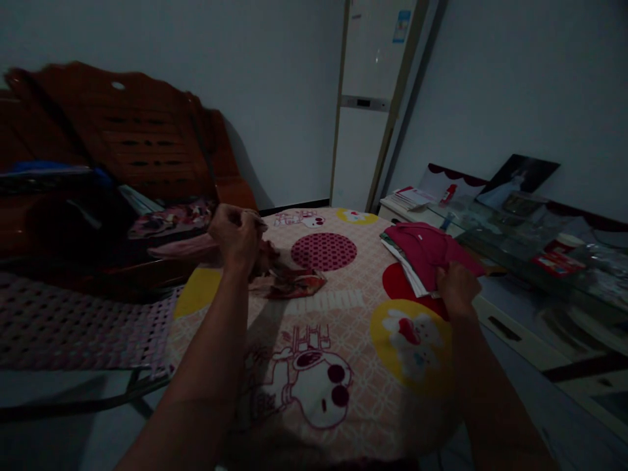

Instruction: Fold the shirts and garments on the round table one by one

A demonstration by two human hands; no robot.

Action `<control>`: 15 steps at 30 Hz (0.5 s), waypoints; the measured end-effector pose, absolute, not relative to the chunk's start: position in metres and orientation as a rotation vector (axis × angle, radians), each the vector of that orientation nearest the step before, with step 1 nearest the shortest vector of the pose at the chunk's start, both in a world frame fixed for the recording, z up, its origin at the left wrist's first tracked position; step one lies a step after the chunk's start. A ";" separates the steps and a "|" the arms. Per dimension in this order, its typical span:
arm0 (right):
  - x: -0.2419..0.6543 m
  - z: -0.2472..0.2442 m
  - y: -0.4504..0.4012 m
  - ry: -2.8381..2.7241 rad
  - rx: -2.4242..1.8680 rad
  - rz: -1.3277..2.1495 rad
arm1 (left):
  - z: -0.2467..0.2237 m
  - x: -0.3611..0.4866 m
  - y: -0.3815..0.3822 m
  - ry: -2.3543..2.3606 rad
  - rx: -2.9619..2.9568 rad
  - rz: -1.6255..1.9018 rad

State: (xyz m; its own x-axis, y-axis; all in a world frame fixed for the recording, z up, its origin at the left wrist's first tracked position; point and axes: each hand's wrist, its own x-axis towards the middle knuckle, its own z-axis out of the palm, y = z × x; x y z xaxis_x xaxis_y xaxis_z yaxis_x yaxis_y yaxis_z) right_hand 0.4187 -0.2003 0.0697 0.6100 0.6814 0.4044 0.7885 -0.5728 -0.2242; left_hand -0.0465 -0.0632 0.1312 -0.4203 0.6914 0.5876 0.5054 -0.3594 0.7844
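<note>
Pinching the floral cloth [294, 282] above the cartoon-print tablecloth [338, 311], the left hand [233, 237] has its fingers closed on it, seemingly so that the fabric hangs loose. The right hand [458, 288] touches the near edge of the magenta garment [422, 248] atop a folded stack, perhaps steadying it, though whether it grips cannot be told. On the glass shelf [505, 252] stands a cup [564, 244], its contents unreadable.

Left hand [236, 237]: you're raising it, fingers curling closed.
Right hand [458, 285]: you're reaching lower, fingers bending.
Forearms: you're spreading them apart.
</note>
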 end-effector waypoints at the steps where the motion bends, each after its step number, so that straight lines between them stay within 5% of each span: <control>1: 0.422 0.070 -0.198 -1.176 -2.438 -0.408 | 0.125 -0.047 -0.067 1.780 1.609 1.827; 8: 0.360 0.106 -0.152 -1.322 -1.749 -0.167 | 0.088 -0.051 -0.072 1.704 1.732 1.165; 15: 0.192 0.100 -0.139 -1.978 -0.874 0.799 | 0.122 -0.050 -0.084 1.408 1.568 1.709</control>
